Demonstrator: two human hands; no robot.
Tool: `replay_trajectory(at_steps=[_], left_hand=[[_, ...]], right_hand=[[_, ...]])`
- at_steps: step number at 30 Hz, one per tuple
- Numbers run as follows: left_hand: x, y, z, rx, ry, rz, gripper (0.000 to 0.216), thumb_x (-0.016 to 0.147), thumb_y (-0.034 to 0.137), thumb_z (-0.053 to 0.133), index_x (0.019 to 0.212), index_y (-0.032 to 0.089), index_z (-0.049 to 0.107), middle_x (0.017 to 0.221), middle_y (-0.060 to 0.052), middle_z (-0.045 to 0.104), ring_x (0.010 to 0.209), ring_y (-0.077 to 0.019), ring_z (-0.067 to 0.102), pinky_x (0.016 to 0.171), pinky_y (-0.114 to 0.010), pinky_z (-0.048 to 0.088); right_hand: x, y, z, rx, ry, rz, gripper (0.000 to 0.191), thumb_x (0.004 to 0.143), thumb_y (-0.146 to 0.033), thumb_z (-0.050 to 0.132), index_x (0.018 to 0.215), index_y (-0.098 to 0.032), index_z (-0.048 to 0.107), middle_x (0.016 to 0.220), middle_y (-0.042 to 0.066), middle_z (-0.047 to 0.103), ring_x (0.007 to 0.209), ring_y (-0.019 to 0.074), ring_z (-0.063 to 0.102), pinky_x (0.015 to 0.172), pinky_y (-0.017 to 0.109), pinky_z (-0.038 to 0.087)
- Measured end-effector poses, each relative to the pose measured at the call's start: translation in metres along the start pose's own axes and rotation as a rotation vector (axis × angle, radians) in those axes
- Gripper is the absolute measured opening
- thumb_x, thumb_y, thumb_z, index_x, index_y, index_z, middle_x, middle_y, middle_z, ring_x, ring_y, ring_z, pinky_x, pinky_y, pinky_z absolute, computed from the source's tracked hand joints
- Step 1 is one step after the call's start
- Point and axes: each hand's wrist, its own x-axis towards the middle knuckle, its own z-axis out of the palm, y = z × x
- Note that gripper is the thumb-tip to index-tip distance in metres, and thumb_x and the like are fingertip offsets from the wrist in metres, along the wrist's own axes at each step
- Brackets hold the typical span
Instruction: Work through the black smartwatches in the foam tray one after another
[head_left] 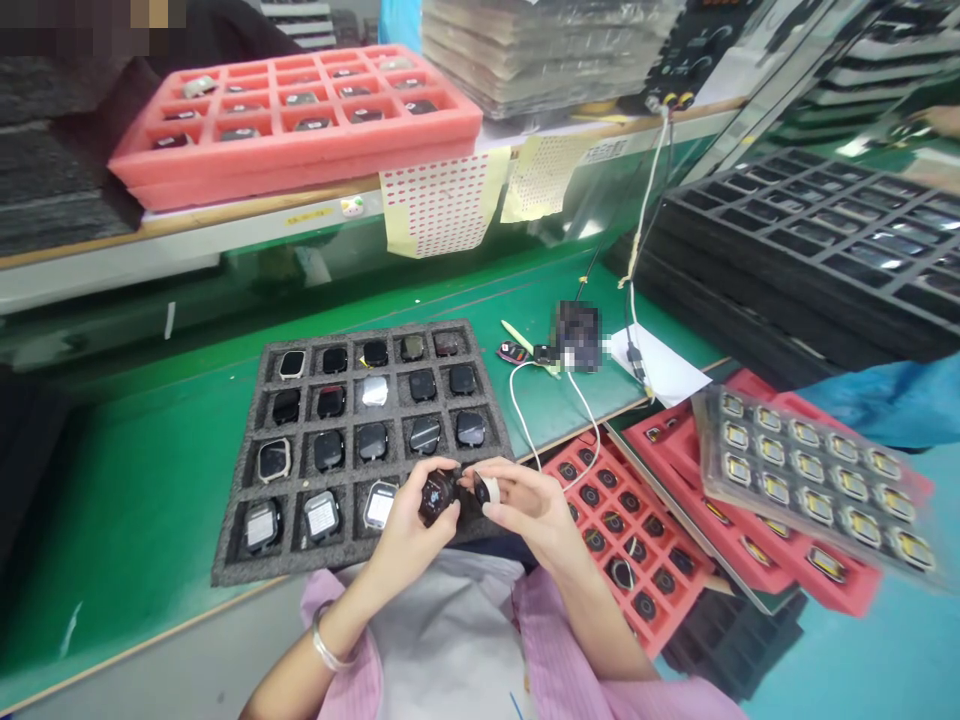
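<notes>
My left hand (409, 525) is closed around a small round black watch body (437, 495), held just above the front edge of a black foam tray (247, 560). My right hand (525, 500) meets it from the right, its fingers pinched against the watch body; one fingertip wears a white finger cot. The black foam tray holds several square watch bodies in its cells, some dark, some with silver or gold frames.
A red foam tray (667, 620) with round black parts sits low at the right, beside a clear blister tray (709, 455) of gold-rimmed parts. Stacked black trays (720, 260) stand at the right. A red tray (300, 165) rests on the back shelf. A white cable (517, 410) crosses the green mat (135, 480).
</notes>
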Motion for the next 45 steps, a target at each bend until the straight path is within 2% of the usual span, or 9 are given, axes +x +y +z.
replay_trajectory(at_steps=[3,9,13,18,24,33,36,40,45], left_hand=[[-0.0004,0.0009,-0.0017,0.048,-0.033,0.033,0.032,0.076,0.011,0.053,0.106,0.019,0.053,0.102,-0.005,0.06,0.1,-0.0218,0.056,0.087,-0.032,0.043],[-0.0013,0.0007,-0.0024,0.043,-0.048,0.026,0.037,0.077,0.011,0.052,0.113,0.02,0.049,0.106,-0.005,0.057,0.099,-0.0198,0.054,0.088,-0.031,0.042],[-0.0007,0.0013,-0.002,0.053,-0.041,0.028,0.033,0.075,0.009,0.052,0.106,0.019,0.051,0.103,-0.005,0.059,0.101,-0.0215,0.054,0.088,-0.032,0.043],[-0.0015,0.0018,-0.0012,0.01,0.004,-0.01,0.033,0.076,0.014,0.056,0.108,0.021,0.053,0.099,-0.004,0.059,0.093,-0.0203,0.058,0.082,-0.031,0.046],[-0.0008,0.0022,-0.0021,0.035,-0.014,0.028,0.032,0.075,0.013,0.056,0.107,0.02,0.054,0.101,-0.005,0.059,0.096,-0.0209,0.057,0.085,-0.032,0.046],[-0.0033,-0.0014,-0.0004,-0.016,-0.026,-0.039,0.028,0.078,0.018,0.057,0.106,0.021,0.053,0.085,-0.002,0.058,0.073,-0.0163,0.058,0.066,-0.027,0.049],[-0.0026,-0.0011,-0.0003,-0.024,-0.002,-0.036,0.032,0.078,0.02,0.058,0.11,0.021,0.052,0.091,-0.003,0.058,0.079,-0.0176,0.059,0.071,-0.029,0.049],[-0.0011,0.0016,-0.0012,0.013,-0.003,0.008,0.027,0.075,0.018,0.06,0.102,0.019,0.055,0.096,-0.004,0.059,0.091,-0.0205,0.058,0.081,-0.031,0.047],[-0.0025,0.0023,-0.0014,0.013,0.018,0.013,0.031,0.076,0.017,0.058,0.107,0.021,0.054,0.095,-0.004,0.059,0.09,-0.0206,0.058,0.08,-0.032,0.048]], right_hand=[[0.0,0.0019,-0.0016,-0.042,-0.045,-0.049,0.029,0.074,-0.017,0.076,0.101,-0.024,0.071,0.103,0.007,0.063,0.097,0.0224,0.062,0.09,0.037,0.049],[-0.0003,0.0008,-0.0017,-0.067,-0.053,-0.048,0.031,0.074,-0.018,0.076,0.103,-0.025,0.071,0.105,0.008,0.062,0.101,0.0235,0.06,0.092,0.04,0.047],[-0.0005,0.0016,-0.0018,-0.105,-0.062,-0.049,0.029,0.074,-0.017,0.075,0.103,-0.024,0.071,0.102,0.008,0.062,0.099,0.0234,0.059,0.089,0.039,0.048],[-0.0004,0.0037,-0.0029,-0.127,-0.059,-0.064,0.031,0.075,-0.016,0.074,0.105,-0.024,0.07,0.104,0.008,0.061,0.099,0.0229,0.059,0.088,0.039,0.048],[-0.0005,0.0039,-0.0028,-0.152,-0.044,-0.058,0.03,0.076,-0.018,0.074,0.105,-0.023,0.07,0.105,0.009,0.061,0.1,0.0237,0.058,0.089,0.039,0.048],[0.0,0.004,-0.003,-0.152,-0.053,-0.063,0.031,0.075,-0.017,0.074,0.106,-0.024,0.07,0.104,0.009,0.061,0.099,0.023,0.059,0.088,0.038,0.048],[0.0004,0.004,-0.0028,-0.145,-0.047,-0.066,0.031,0.075,-0.019,0.075,0.105,-0.024,0.07,0.104,0.009,0.061,0.099,0.0231,0.059,0.087,0.038,0.049],[0.0002,0.0041,-0.0028,-0.16,-0.057,-0.069,0.031,0.075,-0.019,0.075,0.105,-0.023,0.07,0.104,0.009,0.061,0.1,0.0232,0.058,0.087,0.038,0.049],[-0.0005,0.0044,-0.0032,-0.132,-0.047,-0.073,0.031,0.075,-0.019,0.075,0.105,-0.024,0.07,0.105,0.009,0.061,0.099,0.023,0.059,0.088,0.038,0.049]])
